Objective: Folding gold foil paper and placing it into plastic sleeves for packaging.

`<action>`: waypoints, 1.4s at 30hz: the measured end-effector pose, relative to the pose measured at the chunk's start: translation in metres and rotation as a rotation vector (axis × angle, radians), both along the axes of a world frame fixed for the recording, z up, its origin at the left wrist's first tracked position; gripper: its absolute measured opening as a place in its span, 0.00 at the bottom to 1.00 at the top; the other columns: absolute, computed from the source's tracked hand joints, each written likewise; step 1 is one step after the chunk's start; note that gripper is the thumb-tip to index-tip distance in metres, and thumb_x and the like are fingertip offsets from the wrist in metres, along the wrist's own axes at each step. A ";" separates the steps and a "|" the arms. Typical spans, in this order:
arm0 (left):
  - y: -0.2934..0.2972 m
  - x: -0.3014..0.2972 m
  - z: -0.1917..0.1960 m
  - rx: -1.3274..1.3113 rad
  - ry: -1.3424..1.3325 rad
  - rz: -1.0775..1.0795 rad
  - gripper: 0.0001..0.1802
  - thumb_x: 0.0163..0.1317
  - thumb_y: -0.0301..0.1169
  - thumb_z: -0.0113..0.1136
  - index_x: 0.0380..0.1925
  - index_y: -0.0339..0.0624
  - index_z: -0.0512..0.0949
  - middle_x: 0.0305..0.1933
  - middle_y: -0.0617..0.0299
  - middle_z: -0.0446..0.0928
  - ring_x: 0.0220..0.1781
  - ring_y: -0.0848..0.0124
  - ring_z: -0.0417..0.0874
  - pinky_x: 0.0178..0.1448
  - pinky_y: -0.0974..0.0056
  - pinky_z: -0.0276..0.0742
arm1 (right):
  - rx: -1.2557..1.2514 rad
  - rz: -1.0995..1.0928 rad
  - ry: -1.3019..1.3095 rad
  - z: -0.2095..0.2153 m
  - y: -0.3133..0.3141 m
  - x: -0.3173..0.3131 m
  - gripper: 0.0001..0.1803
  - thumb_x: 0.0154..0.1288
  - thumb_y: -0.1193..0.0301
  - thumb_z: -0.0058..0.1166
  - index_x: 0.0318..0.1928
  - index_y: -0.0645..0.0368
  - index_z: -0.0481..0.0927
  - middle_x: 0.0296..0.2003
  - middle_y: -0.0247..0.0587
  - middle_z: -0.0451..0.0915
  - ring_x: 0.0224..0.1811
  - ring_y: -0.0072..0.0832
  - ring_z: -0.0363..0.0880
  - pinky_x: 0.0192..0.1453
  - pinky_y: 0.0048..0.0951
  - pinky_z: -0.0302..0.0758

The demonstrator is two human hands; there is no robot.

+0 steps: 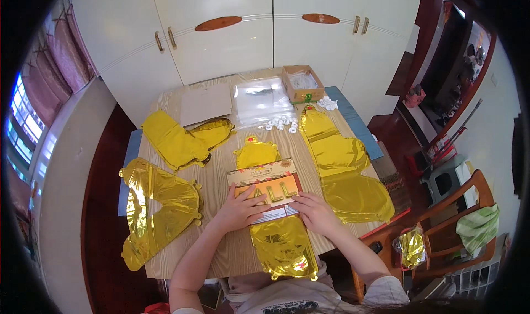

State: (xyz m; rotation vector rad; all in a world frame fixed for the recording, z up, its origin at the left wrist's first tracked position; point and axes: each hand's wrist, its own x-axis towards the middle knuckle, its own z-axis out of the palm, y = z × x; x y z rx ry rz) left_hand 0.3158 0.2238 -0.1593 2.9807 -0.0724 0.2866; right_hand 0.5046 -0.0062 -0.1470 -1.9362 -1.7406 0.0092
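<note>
We see both hands resting on a flat printed card pack (267,189) that lies near the front middle of the wooden counter (221,176), on top of a gold foil balloon (279,242) that runs under it from the far side to the near edge. Our left hand (238,208) lies spread, palm down, with its fingers across the pack's left part; it presses rather than grips. Our right hand (316,212) lies flat at the pack's lower right corner, fingers loosely open, closed on nothing. To the left lie a crumpled gold balloon (157,212) and a yellow one (176,140) beyond it. To the right, another long gold balloon (342,173) stretches along the counter's edge. Farther back we see a stack of clear plastic bags (259,101), a grey card sheet (205,104), some small white rings (281,123) and an open cardboard box (302,83). A wooden chair (458,220) stands off to the right.
</note>
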 end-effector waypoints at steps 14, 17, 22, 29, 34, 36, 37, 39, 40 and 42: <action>-0.002 -0.001 0.004 -0.018 -0.037 0.004 0.19 0.63 0.46 0.60 0.55 0.74 0.79 0.67 0.76 0.72 0.77 0.61 0.59 0.71 0.24 0.44 | 0.051 -0.012 0.052 -0.002 0.003 0.002 0.16 0.60 0.76 0.56 0.50 0.56 0.82 0.54 0.44 0.80 0.61 0.41 0.74 0.68 0.42 0.69; -0.001 -0.001 0.003 -0.034 -0.026 0.004 0.19 0.63 0.46 0.60 0.55 0.74 0.79 0.67 0.76 0.72 0.77 0.61 0.59 0.71 0.25 0.45 | 0.055 -0.015 0.068 0.000 0.003 0.001 0.16 0.60 0.75 0.56 0.49 0.56 0.83 0.54 0.44 0.80 0.60 0.42 0.75 0.67 0.41 0.70; 0.000 0.000 0.002 -0.042 -0.021 -0.001 0.18 0.64 0.46 0.60 0.55 0.75 0.79 0.67 0.76 0.72 0.77 0.61 0.58 0.72 0.25 0.45 | 0.086 -0.016 0.062 -0.002 0.003 0.001 0.14 0.60 0.75 0.57 0.47 0.57 0.83 0.52 0.44 0.81 0.58 0.42 0.76 0.66 0.41 0.72; 0.000 0.000 0.001 -0.045 -0.017 0.003 0.18 0.65 0.46 0.59 0.55 0.76 0.79 0.67 0.76 0.72 0.77 0.61 0.58 0.72 0.25 0.44 | 0.100 -0.043 0.065 -0.003 0.005 0.000 0.12 0.58 0.72 0.60 0.44 0.57 0.85 0.49 0.42 0.82 0.57 0.40 0.78 0.63 0.39 0.74; 0.000 0.001 0.003 -0.050 -0.002 0.005 0.18 0.64 0.46 0.60 0.55 0.75 0.80 0.67 0.76 0.72 0.76 0.61 0.60 0.72 0.25 0.44 | 0.021 -0.086 0.052 0.015 0.013 -0.004 0.10 0.55 0.66 0.66 0.37 0.57 0.86 0.42 0.38 0.84 0.49 0.37 0.80 0.56 0.37 0.76; -0.001 0.001 0.004 -0.059 -0.009 0.006 0.18 0.64 0.46 0.60 0.54 0.75 0.80 0.66 0.76 0.72 0.76 0.61 0.60 0.72 0.26 0.45 | -0.033 -0.095 0.028 0.016 0.018 -0.002 0.11 0.54 0.65 0.67 0.36 0.56 0.86 0.39 0.36 0.83 0.46 0.36 0.80 0.53 0.36 0.76; -0.001 0.001 0.004 -0.052 -0.008 0.009 0.17 0.64 0.46 0.60 0.54 0.75 0.80 0.66 0.76 0.72 0.76 0.61 0.61 0.72 0.26 0.45 | -0.060 -0.100 0.015 0.015 0.020 -0.001 0.11 0.53 0.65 0.67 0.35 0.55 0.86 0.38 0.34 0.83 0.45 0.35 0.80 0.51 0.36 0.76; -0.001 0.000 0.005 -0.039 -0.007 0.017 0.17 0.64 0.46 0.61 0.54 0.75 0.80 0.66 0.75 0.72 0.76 0.61 0.61 0.73 0.26 0.45 | -0.058 -0.082 0.006 0.015 0.022 0.002 0.10 0.53 0.64 0.68 0.34 0.55 0.86 0.36 0.33 0.83 0.44 0.34 0.79 0.50 0.36 0.76; -0.001 0.000 0.004 -0.043 -0.011 0.015 0.17 0.64 0.46 0.61 0.54 0.75 0.80 0.66 0.75 0.72 0.75 0.61 0.62 0.72 0.26 0.45 | -0.057 -0.073 0.001 0.014 0.023 0.003 0.10 0.52 0.64 0.68 0.34 0.54 0.86 0.36 0.32 0.83 0.43 0.34 0.79 0.49 0.36 0.76; -0.001 0.000 0.003 -0.051 -0.020 0.010 0.17 0.63 0.46 0.61 0.53 0.74 0.80 0.66 0.75 0.72 0.75 0.60 0.62 0.72 0.26 0.46 | -0.023 -0.048 0.019 0.008 0.022 0.008 0.09 0.52 0.64 0.68 0.33 0.54 0.86 0.36 0.32 0.83 0.43 0.34 0.79 0.49 0.35 0.76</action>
